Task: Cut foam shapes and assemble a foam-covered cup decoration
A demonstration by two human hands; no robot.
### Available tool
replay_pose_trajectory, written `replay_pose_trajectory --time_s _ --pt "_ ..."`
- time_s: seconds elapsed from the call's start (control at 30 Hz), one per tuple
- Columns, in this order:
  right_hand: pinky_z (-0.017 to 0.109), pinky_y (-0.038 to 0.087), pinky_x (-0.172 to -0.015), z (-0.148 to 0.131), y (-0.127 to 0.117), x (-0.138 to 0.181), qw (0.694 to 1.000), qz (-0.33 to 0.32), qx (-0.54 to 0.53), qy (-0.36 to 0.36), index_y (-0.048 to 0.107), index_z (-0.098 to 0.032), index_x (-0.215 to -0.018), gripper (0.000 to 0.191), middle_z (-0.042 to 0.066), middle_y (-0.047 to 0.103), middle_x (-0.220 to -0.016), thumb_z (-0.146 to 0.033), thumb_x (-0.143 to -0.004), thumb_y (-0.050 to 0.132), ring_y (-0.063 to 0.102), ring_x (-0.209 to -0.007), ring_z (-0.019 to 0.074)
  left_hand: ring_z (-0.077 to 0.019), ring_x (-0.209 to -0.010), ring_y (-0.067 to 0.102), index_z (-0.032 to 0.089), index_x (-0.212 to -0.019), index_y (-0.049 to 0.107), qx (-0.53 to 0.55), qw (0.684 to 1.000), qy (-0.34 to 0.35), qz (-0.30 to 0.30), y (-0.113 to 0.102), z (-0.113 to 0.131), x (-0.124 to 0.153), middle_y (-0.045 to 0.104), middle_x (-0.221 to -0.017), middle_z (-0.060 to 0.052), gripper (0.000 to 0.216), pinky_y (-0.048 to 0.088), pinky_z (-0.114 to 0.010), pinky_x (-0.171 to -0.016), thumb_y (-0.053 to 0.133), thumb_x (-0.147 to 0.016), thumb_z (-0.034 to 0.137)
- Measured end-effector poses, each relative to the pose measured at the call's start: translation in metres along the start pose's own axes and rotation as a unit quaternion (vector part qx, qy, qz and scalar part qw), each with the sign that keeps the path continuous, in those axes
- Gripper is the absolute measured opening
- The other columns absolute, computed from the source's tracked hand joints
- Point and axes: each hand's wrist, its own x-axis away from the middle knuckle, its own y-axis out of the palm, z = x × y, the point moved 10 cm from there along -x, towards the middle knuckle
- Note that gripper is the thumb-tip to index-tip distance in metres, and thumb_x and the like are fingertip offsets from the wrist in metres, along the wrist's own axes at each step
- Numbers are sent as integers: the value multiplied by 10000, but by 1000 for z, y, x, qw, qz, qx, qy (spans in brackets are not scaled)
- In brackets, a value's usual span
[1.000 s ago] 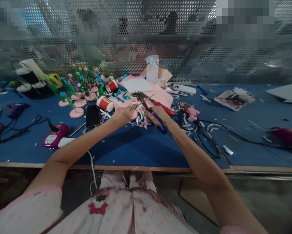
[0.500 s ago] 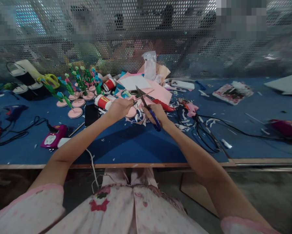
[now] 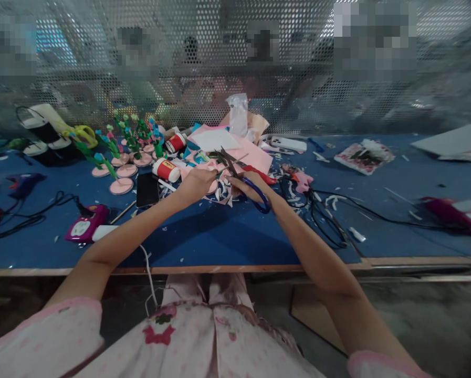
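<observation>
Blue-topped desk, perforated metal panel standing behind it. Your right hand is wrapped round the blue-handled scissors: fingers closed at the handles, one blue loop showing below the hand, blades spread and pointing up and left, away from you. Your left hand is just left of the blades, fingers curled shut in a pinch. Looks like it has one end of a thin stick that runs right, across the blades in this view; can't tell if the blades touch it.

Under and between your hands: white paper scraps and part of a pink disc. Just past the scissors: pink sheet with a white sheet on it. Red object sits right behind your right hand, too blurred to name.

Near your left hand: red-and-white cup, on its side, then the black phone. Further left, green-stemmed flowers standing on pink bases, purple box nearer you. Right of your right hand: pink object with black cable. White phone lies toward the back.
</observation>
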Motion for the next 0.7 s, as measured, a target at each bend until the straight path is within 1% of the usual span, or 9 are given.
replay_pose_trajectory --time_s 0.13,0.23,0.33,0.43,0.53,0.6,0.7 --pt "282 469 -723 -3 0 2 1000 -18 11 11 582 -182 -535 507 74 684 -644 -523 -876 422 641 -680 192 -181 -769 651 30 -1152 547 -64 997 33 -39 11 10 4 690 -870 -148 341 484 -272 -640 351 -880 95" --pt "275 463 -724 -5 0 2 1000 -18 17 10 583 -179 -536 487 81 691 -666 -484 -885 432 642 -696 194 -188 -814 650 12 -1184 524 -80 994 50 -56 13 16 5 684 -917 -168 366 489 -278 -666 353 -865 65" --pt "262 462 -702 -7 0 2 999 -20 30 16 574 -176 -533 468 97 691 -665 -415 -907 425 639 -673 189 -201 -815 652 7 -1195 520 -80 992 40 -85 13 16 5 682 -907 -172 377 496 -292 -670 345 -867 67" --pt "261 467 -692 -8 1 -2 996 -20 75 32 546 -180 -517 452 106 681 -641 -380 -908 436 641 -665 196 -212 -792 657 13 -1221 507 -83 991 12 -107 13 11 5 681 -868 -161 390 495 -300 -658 344 -875 85" --pt "265 473 -682 -8 3 -8 992 -19 119 45 549 -178 -527 447 107 669 -625 -375 -909 428 651 -674 210 -216 -775 658 30 -1245 491 -93 990 -11 -107 12 2 6 680 -858 -155 406 487 -295 -632 348 -869 82" --pt "272 476 -670 -8 5 -12 990 -13 135 42 576 -169 -553 449 113 665 -624 -385 -912 414 659 -682 223 -215 -783 655 32 -1232 500 -86 991 -10 -101 13 -2 5 680 -847 -154 401 485 -291 -639 348 -863 74" --pt "279 473 -666 -13 5 -15 989 15 149 4 602 -164 -580 412 106 651 -589 -358 -902 435 665 -684 236 -209 -794 647 24 -1157 547 -65 994 1 -85 12 -5 2 676 -815 -153 356 483 -289 -669 342 -873 82"
